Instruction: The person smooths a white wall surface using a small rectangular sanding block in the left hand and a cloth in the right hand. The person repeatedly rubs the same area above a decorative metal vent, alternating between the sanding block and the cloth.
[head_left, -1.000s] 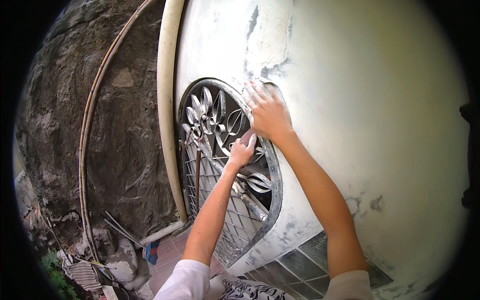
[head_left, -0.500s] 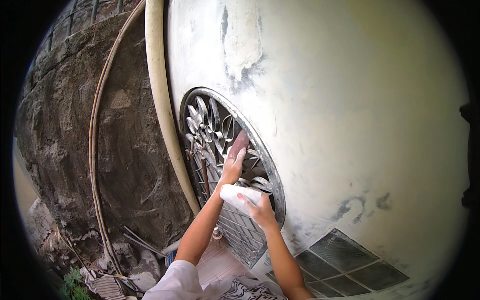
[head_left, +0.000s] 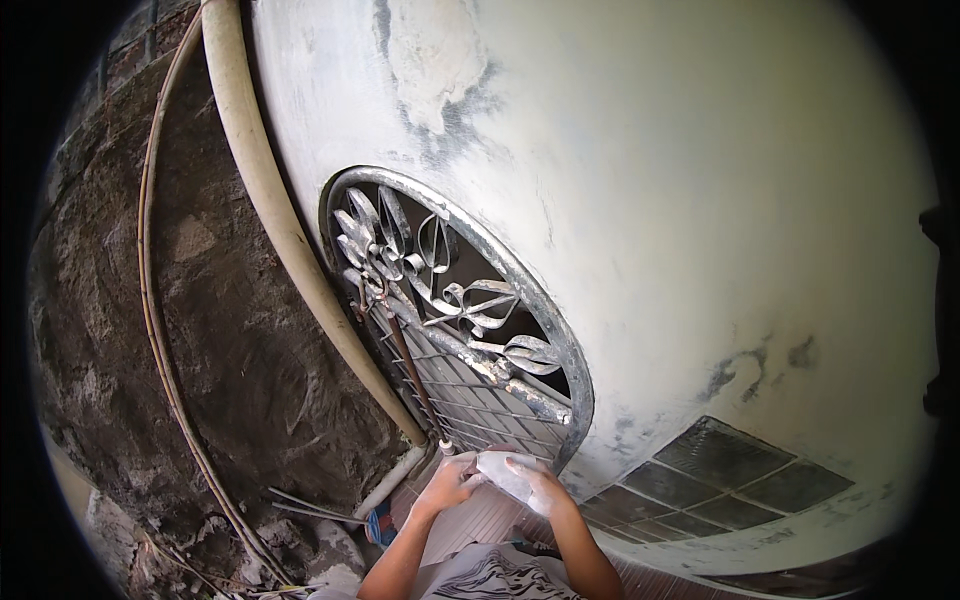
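Note:
Both hands are low in front of my body, their fingers dusted white. My right hand (head_left: 541, 489) grips a white piece (head_left: 503, 474) that looks like a folded sheet or pad. Beside its left end, my left hand (head_left: 445, 487) is closed with curled fingers near or touching it; what this hand holds is hidden. Beyond the hands stands a grey metal gate (head_left: 580, 365) with an arched frame. Its upper part carries curled leaf-shaped ironwork (head_left: 395, 225), patchy with white and grey, above a grid of thin bars.
A pale wall (head_left: 700, 230) with grey stains rises to the right, with dark glass panes (head_left: 715, 455) set low in it. Left of the gate runs a thick pipe (head_left: 265, 215). Thinner hoses (head_left: 150, 290) hang along a rough earth bank (head_left: 240, 310). Reddish floor (head_left: 455, 535) lies below.
Both hands have come down from the gate toward my body. The reddish-brown piece that was in my left hand at the ironwork no longer shows. The white piece moved down with my right hand.

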